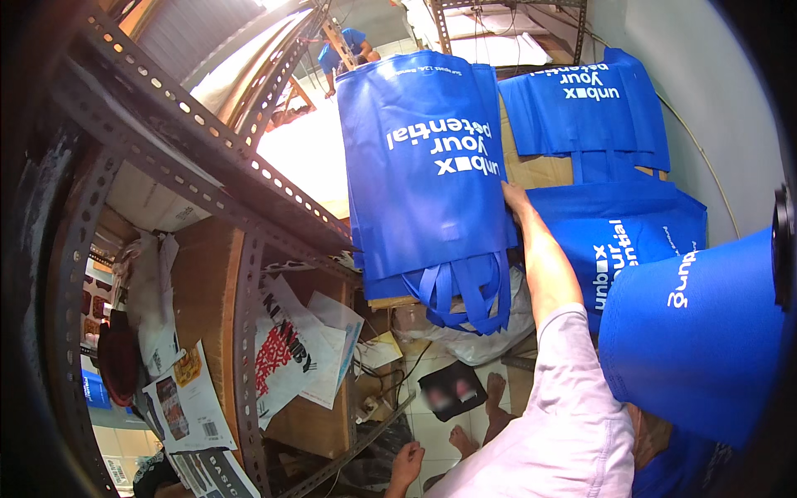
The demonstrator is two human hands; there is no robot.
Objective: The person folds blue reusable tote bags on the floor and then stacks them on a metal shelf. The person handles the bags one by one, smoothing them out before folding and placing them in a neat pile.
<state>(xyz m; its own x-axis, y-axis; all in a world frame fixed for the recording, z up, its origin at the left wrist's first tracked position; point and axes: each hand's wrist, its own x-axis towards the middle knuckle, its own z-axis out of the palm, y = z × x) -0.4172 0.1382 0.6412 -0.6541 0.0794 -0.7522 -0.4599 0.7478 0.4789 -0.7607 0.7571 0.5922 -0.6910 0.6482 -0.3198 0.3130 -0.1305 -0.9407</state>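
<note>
Right hand (514, 197) touches blue bags (423, 220) — 3 large white text lines (467, 145), inverted.

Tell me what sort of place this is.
Probably a cramped workshop or storeroom for printed goods, judging by the stacked blue printed bags, the perforated metal rack and the loose printed sheets beside it.

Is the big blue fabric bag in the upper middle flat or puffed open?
Flat: the big blue rectangular fabric bag shows one broad face, no gaping mouth; its looped blue fabric handles hang limp.
</note>
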